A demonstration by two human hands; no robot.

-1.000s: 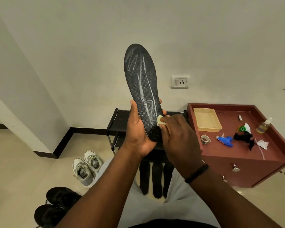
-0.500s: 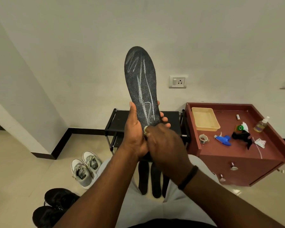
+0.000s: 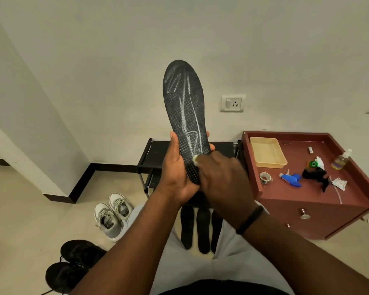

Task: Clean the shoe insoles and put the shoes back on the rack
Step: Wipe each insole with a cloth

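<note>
The left hand [image 3: 177, 177] grips the heel of the black insole [image 3: 185, 116], held upright at centre. The right hand [image 3: 222, 179] pinches a white wipe [image 3: 195, 159] against the insole's lower face. Three insoles [image 3: 201, 228] lie on the floor near the rack [image 3: 158, 154].

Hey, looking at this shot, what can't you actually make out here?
- White wipe, head view: mostly hidden under the right hand.
- Insole heel: covered by the left hand.
- Floor insoles: tops hidden behind the hands.
- Bottle label: too small.
</note>
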